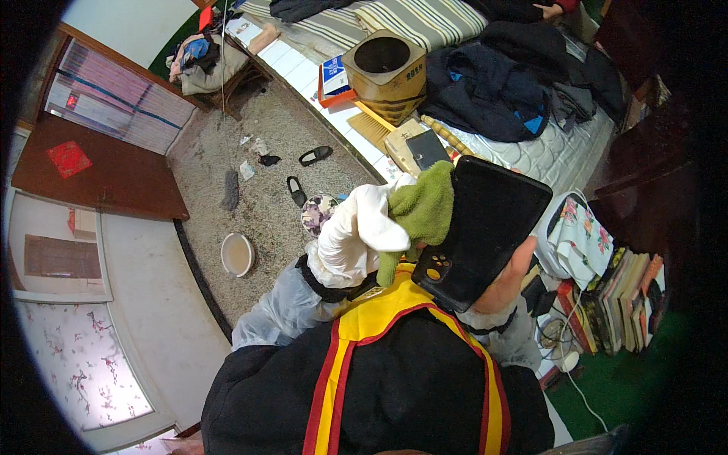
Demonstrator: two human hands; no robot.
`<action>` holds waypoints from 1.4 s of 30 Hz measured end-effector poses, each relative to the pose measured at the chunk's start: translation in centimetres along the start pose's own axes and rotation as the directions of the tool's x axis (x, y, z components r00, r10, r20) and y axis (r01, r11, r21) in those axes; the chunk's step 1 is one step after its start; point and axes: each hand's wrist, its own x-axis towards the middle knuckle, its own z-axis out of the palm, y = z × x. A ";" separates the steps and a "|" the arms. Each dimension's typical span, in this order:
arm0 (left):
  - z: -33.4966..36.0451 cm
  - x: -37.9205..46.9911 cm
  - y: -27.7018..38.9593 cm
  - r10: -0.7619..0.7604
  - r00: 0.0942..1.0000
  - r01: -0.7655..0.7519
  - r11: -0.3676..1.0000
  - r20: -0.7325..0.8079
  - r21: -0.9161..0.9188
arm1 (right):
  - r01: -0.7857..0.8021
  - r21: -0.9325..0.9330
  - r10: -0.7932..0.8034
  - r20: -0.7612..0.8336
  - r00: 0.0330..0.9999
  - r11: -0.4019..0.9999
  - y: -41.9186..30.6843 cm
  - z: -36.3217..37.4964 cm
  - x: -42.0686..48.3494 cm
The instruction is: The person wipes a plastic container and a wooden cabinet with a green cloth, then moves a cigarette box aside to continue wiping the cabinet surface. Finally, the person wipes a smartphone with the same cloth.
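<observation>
A white glove covers my left hand (361, 227), which grips a folded green towelling cloth (424, 207) against the side of a black rectangular device (492, 222). The device is tilted, with a few round gold-coloured spots at its lower left corner. My right hand (506, 281), bare, holds the device by its lower right edge; most of its fingers are hidden behind it. Beyond the cloth, a dark wallet-like item (427, 150) lies on a pale box (399, 149), near a yellow comb-like brush (372, 122).
A large square tin (387, 85) stands on the white ledge beside the bed (546, 162), by dark clothes (489, 85). Books (620, 301) and a flowered cloth (580, 239) are at right. Black shoes (315, 155) and a basin (237, 255) are on the floor. Another person's hand (549, 11) shows at top right.
</observation>
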 end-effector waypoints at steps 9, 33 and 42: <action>-1.9 -0.2 -0.2 0.044 0.998 -0.049 0.992 0.042 0.116 | 0.021 0.008 -0.020 -0.008 1.000 1.000 0.0 -0.2 -0.1; 1.7 4.3 0.9 0.191 0.751 -0.482 -0.495 0.632 0.723 | -0.068 0.100 0.092 -0.251 0.964 0.993 2.1 1.9 2.9; 0.1 2.2 -2.5 -0.139 0.759 -0.573 -0.607 0.636 0.551 | -0.027 0.118 0.062 -0.307 0.950 0.993 0.2 -1.7 3.7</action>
